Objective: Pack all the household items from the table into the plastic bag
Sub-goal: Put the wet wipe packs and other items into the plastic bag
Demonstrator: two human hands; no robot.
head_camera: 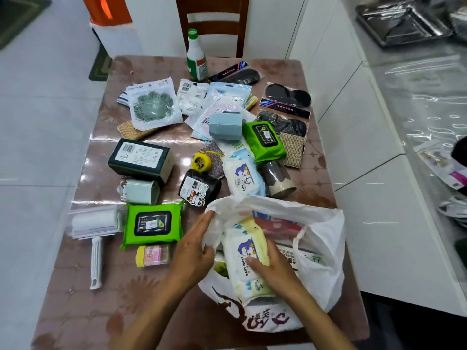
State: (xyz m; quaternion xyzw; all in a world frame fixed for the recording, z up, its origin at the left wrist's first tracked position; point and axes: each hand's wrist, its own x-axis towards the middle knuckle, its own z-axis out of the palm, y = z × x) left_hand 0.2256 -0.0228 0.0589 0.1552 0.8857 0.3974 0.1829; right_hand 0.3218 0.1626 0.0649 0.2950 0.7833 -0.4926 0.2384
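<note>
A white plastic bag [321,251] with red print lies open at the table's near right. My left hand [194,251] grips its left rim and holds the mouth apart. My right hand [270,267] is closed on a white pack of baby wipes [243,251] that sits in the bag's opening. Other packets show deeper inside the bag. Items lying on the table include a second baby wipes pack [242,176], two green wipes packs [153,224] [264,140], a dark box [141,159], a lint roller [94,233] and a yellow tape measure [201,161].
The brown table [83,306] also carries a green-capped bottle [195,56] at the far edge, black pads [286,98], several flat packets [151,106] and a metal can [278,178]. A wooden chair [212,24] stands behind. A white counter [394,147] runs along the right.
</note>
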